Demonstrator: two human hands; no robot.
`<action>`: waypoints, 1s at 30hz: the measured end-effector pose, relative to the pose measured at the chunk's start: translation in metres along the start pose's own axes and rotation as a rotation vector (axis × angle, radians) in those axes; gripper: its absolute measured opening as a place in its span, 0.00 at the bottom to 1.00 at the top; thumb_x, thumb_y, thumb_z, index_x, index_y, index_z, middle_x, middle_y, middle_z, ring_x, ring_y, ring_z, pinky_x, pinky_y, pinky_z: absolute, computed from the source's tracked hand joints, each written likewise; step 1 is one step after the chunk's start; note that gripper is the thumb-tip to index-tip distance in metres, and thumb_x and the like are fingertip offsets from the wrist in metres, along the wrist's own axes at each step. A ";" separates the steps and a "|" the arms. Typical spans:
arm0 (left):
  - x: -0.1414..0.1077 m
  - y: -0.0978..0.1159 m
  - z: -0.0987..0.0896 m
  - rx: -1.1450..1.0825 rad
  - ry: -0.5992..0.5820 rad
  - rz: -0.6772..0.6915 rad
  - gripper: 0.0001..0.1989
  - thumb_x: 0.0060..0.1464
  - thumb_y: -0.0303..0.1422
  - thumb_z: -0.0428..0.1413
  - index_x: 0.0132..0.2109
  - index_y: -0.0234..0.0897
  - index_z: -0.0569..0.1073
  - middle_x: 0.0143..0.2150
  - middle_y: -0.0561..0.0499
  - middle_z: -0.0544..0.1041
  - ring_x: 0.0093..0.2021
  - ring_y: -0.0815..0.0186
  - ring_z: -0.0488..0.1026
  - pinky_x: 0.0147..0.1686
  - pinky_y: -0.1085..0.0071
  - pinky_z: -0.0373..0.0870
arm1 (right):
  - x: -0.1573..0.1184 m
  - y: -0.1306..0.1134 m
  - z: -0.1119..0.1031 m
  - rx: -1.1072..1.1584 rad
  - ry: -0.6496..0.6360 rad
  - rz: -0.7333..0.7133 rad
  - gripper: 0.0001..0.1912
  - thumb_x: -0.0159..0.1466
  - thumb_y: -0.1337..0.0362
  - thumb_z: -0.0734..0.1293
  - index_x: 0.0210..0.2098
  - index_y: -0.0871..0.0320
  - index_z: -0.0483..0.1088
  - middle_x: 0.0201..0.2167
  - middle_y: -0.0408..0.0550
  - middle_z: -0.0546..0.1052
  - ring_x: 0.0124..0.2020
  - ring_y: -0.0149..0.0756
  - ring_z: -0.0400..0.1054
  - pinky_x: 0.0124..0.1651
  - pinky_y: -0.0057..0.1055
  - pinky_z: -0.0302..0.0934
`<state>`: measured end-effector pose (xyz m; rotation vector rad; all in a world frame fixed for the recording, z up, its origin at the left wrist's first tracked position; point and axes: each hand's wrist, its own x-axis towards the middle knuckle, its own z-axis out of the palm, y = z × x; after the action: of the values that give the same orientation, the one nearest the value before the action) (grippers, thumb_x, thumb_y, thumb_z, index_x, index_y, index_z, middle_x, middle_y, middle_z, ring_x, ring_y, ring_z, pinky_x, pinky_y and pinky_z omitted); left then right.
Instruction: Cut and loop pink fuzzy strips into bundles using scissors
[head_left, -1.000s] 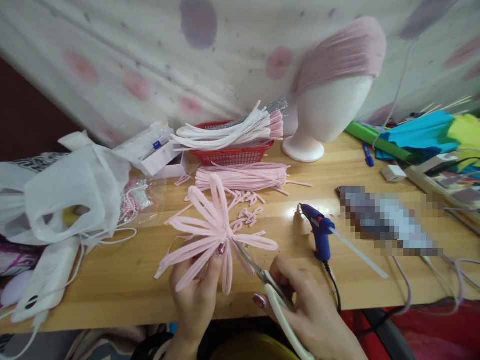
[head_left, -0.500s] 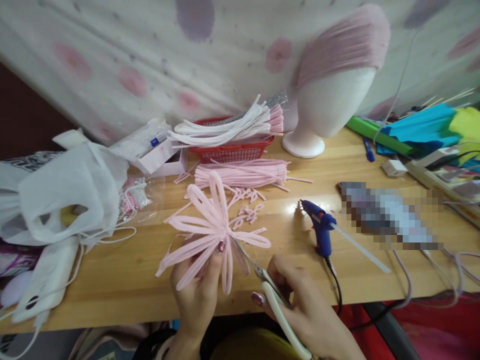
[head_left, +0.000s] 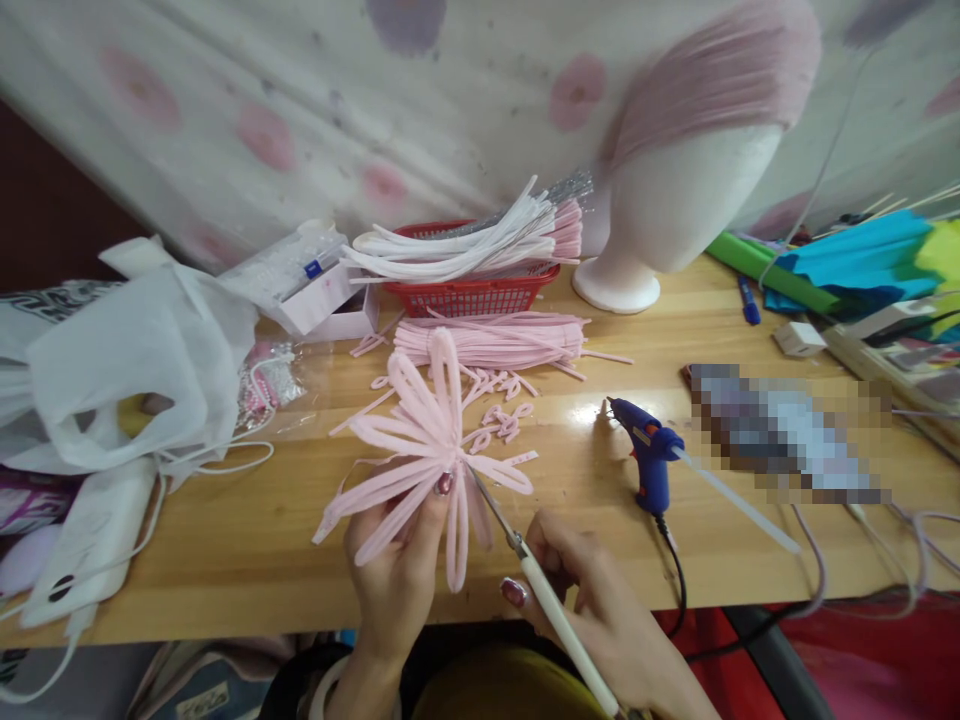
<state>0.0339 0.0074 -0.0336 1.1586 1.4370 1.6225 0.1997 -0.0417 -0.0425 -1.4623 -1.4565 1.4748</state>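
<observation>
While our left hand pinched the pink loops, our right hand gripped scissors apart — thumb clearance mattered.

On my feed, the basket sits far-middle on the table, the pipe-cleaner bundle before it. I see the box left of the basket, the bag farther left, the foam head right. Nearer, the scissors meet the pipe-cleaner flower, left of the glue gun.
</observation>
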 end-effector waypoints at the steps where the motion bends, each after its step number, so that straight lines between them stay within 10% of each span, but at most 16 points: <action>1: 0.000 0.001 0.000 0.001 0.000 -0.011 0.08 0.54 0.36 0.67 0.40 0.39 0.82 0.39 0.49 0.84 0.44 0.58 0.81 0.44 0.68 0.80 | 0.000 0.000 0.001 0.009 -0.008 0.003 0.19 0.65 0.54 0.71 0.28 0.53 0.58 0.23 0.34 0.59 0.25 0.31 0.52 0.27 0.29 0.46; 30: 0.006 0.012 -0.011 -0.181 -0.129 -0.314 0.20 0.45 0.30 0.68 0.48 0.42 0.78 0.31 0.54 0.80 0.36 0.60 0.81 0.44 0.64 0.81 | -0.004 -0.002 0.000 -0.116 -0.018 -0.031 0.16 0.64 0.56 0.68 0.28 0.52 0.57 0.23 0.36 0.59 0.26 0.32 0.51 0.28 0.30 0.46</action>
<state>0.0227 0.0070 -0.0210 0.8694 1.2872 1.4003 0.1996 -0.0454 -0.0391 -1.4908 -1.5916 1.4090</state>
